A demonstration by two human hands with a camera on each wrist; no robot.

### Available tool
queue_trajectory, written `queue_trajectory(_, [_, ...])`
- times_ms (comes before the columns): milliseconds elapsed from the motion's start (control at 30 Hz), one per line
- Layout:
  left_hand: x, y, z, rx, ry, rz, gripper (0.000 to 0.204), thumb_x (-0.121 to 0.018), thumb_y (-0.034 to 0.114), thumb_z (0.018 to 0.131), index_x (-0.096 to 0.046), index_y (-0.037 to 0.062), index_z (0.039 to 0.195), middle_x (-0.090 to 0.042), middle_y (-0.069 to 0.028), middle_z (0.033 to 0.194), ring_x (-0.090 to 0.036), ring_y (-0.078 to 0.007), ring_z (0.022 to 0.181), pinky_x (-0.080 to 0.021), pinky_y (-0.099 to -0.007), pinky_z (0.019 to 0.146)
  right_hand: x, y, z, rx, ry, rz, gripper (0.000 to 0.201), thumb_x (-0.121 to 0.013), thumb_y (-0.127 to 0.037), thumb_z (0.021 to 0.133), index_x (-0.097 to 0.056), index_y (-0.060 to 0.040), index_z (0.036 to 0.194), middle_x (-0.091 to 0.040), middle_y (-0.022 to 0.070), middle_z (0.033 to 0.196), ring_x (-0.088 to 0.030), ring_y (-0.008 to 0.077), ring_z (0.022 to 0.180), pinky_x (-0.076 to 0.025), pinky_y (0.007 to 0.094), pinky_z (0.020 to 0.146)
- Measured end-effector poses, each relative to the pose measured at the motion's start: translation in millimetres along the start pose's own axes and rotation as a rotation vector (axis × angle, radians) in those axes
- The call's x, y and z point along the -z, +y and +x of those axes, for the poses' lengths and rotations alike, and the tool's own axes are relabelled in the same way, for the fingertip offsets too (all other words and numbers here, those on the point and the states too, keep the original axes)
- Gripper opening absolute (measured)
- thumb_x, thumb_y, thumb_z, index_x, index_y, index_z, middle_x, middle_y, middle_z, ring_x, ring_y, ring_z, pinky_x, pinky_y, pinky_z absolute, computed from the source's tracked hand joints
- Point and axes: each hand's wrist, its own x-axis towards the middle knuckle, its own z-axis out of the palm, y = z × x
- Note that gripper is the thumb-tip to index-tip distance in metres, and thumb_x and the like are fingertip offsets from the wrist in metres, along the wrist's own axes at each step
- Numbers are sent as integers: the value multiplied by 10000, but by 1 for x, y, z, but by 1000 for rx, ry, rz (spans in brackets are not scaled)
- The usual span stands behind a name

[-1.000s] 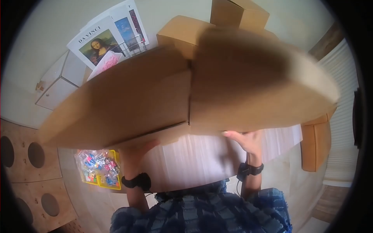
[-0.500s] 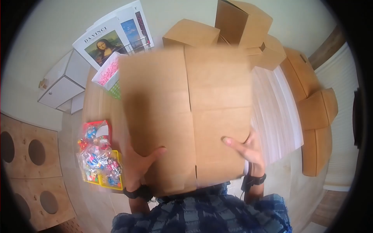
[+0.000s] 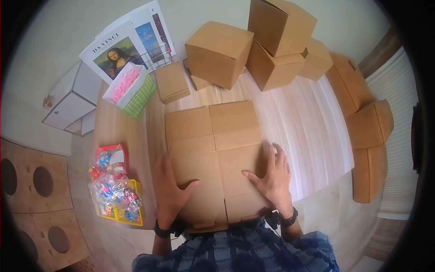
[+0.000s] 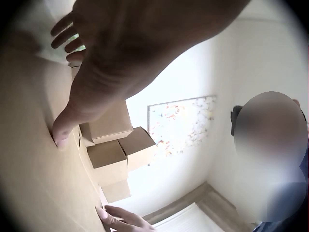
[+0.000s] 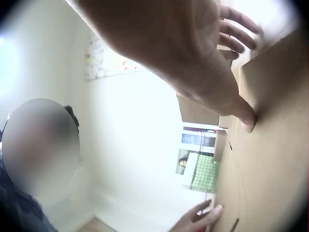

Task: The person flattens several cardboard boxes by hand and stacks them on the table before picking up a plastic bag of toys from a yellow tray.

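A flattened brown cardboard box [image 3: 195, 158], with a centre crease and slits between its flaps, lies over the table in front of my body. My left hand [image 3: 172, 190] is at its left side, thumb on the upper face and the other fingers spread past the edge. On the opposite side, my right hand [image 3: 274, 179] rests its thumb on the cardboard, fingers reaching forward along the edge. Both wrist views show the thumbs touching the cardboard [image 4: 29, 145], with the remaining fingers extended rather than curled.
Several assembled cardboard boxes [image 3: 219, 52] stand at the back, some stacked. A green checked basket [image 3: 138, 97] of pink shredded paper and art books [image 3: 113, 54] are back left. Bagged toys in a yellow tray [image 3: 141, 213] sit left. More boxes [image 3: 369, 172] line the right side.
The cardboard, held up near the head camera a second ago, has come down onto the table, uncovering the boxes behind. Both hands have lowered with it and their fingers are loosened.
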Motion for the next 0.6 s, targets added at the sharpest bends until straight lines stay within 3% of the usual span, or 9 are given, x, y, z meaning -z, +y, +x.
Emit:
queue_trajectory(33, [2, 3, 1, -64, -52, 38, 943, -913, 255, 763, -439, 11, 1540, -434, -263, 1554, -442, -443, 1419, -350, -536, 1194, -4, 3, -2, 105, 98, -48, 931, -883, -371, 834, -423, -16, 1561, -421, 279, 1604, -420, 456, 1478, -395, 535, 1194])
queue_trajectory(133, [6, 15, 9, -243, -200, 93, 842, -811, 277, 870, -421, 34, 1575, -349, -263, 1624, -338, -464, 1501, -257, -570, 1248, -9, 1, 7, 476, 34, -87, 848, -753, -420, 946, -383, -50, 1614, -268, 238, 1708, -251, 422, 1581, -238, 573, 1275])
queue_trajectory(233, [-6, 26, 17, -353, -309, 36, 712, -696, 281, 977, -418, 52, 1592, -333, -246, 1654, -291, -450, 1546, -217, -570, 1270, -31, -1, 6, 582, -60, -134, 759, -598, -484, 1033, -370, -92, 1642, -281, 196, 1720, -227, 412, 1595, -138, 602, 1296])
queue_trajectory(267, [-18, 20, 18, -370, -338, 18, 685, -668, 287, 998, -421, 59, 1595, -324, -237, 1666, -273, -446, 1559, -207, -569, 1276, -50, 9, 9, 577, -73, -138, 753, -546, -548, 1038, -394, -119, 1639, -270, 168, 1734, -205, 395, 1606, -90, 622, 1295])
queue_trajectory(367, [-38, 10, 19, -421, -345, 77, 642, -615, 304, 1035, -423, 75, 1603, -310, -218, 1686, -251, -425, 1577, -184, -573, 1283, -56, 11, 12, 587, -30, -198, 730, -547, -535, 1043, -406, -130, 1635, -282, 160, 1731, -204, 389, 1608, -88, 635, 1290])
queue_trajectory(600, [-37, 12, 16, -415, -349, 101, 646, -614, 344, 1041, -427, 88, 1604, -310, -206, 1693, -245, -392, 1584, -189, -583, 1282, -46, 11, 16, 614, -104, -215, 748, -533, -522, 1051, -360, -105, 1647, -253, 192, 1729, -207, 408, 1601, -99, 651, 1280])
